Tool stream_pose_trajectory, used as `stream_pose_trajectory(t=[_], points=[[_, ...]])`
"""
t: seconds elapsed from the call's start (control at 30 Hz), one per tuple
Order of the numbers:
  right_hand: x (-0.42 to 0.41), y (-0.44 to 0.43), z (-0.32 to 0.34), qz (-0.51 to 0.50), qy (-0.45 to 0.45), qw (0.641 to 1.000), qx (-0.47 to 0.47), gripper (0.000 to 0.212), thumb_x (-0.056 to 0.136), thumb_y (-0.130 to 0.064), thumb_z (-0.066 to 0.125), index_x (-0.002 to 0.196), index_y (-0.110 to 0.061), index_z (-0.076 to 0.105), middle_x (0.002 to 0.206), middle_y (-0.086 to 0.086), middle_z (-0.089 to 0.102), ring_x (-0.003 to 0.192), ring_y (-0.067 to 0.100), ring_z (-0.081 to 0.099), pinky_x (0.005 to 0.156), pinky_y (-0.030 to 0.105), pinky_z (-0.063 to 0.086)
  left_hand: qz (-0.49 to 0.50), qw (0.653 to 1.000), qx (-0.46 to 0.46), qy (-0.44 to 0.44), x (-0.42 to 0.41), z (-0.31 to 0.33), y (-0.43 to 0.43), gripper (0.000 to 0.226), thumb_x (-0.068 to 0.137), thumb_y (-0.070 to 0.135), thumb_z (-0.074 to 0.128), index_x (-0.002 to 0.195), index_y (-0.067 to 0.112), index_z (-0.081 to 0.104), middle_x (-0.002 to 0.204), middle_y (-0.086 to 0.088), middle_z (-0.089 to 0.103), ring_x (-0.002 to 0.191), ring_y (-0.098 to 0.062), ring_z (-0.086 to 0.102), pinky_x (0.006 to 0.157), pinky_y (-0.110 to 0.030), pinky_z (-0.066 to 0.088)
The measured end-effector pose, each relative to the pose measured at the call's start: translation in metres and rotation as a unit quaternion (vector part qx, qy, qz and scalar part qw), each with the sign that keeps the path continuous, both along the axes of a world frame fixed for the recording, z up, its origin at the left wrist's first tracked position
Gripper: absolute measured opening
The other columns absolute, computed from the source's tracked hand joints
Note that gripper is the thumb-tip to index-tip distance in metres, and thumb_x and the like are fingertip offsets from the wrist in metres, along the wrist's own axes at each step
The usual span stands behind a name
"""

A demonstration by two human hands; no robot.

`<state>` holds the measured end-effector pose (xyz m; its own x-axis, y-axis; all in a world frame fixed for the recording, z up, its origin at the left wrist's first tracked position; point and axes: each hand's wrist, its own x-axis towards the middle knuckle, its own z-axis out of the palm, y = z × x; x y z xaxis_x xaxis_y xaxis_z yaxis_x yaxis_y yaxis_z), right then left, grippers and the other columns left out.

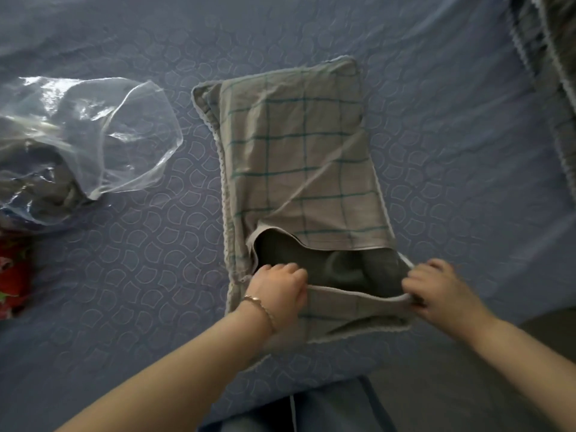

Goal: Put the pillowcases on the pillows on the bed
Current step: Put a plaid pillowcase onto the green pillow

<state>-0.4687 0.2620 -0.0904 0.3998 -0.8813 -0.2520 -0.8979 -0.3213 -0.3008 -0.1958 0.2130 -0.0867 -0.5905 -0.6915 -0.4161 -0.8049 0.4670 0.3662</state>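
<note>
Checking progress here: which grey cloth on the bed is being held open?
The checked pillowcase in the middle: left hand and right hand grip its near opening. The grey cloth at far right and the bagged one lie untouched.

place: home bedroom | evidence: quilted blue bedspread [436,88], checked pillowcase [299,157]

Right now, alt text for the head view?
The left hand and right hand grip the lower hem of a grey checked pillowcase, holding its opening apart over a dark grey pillow inside. It lies on a blue patterned bedsheet, with a clear plastic bag to the left.
</note>
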Motion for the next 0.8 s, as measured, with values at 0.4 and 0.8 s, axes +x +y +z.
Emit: stream_pose_trajectory(t=[0.4, 0.8], points=[[-0.008, 0.017, -0.019, -0.062, -0.096, 0.993, -0.02, 0.023, 0.049, -0.033, 0.049, 0.066, -0.026, 0.035, 0.058, -0.006, 0.049, 0.067, 0.008, 0.036, 0.061, 0.023, 0.023, 0.113, 0.965, 0.238, -0.012, -0.117, -0.042, -0.002, 0.023, 0.09, 0.021, 0.05, 0.104, 0.005, 0.058, 0.102, -0.017, 0.059, 0.09, -0.028, 0.056, 0.073, -0.029, 0.039], [-0.013, -0.029, -0.023, -0.149, -0.03, 0.988, 0.001, 0.053, 0.089, -0.061, 0.037, 0.055, -0.026, 0.018, 0.05, -0.004, 0.049, 0.053, 0.02, 0.058, 0.046, 0.026, 0.026, 0.006, 0.978, 0.169, -0.123, -0.041, -0.011, -0.03, 0.05, 0.087, 0.067, 0.03, 0.076, 0.023, 0.05, 0.093, -0.005, 0.067, 0.09, -0.026, 0.062, 0.067, -0.027, 0.04]])
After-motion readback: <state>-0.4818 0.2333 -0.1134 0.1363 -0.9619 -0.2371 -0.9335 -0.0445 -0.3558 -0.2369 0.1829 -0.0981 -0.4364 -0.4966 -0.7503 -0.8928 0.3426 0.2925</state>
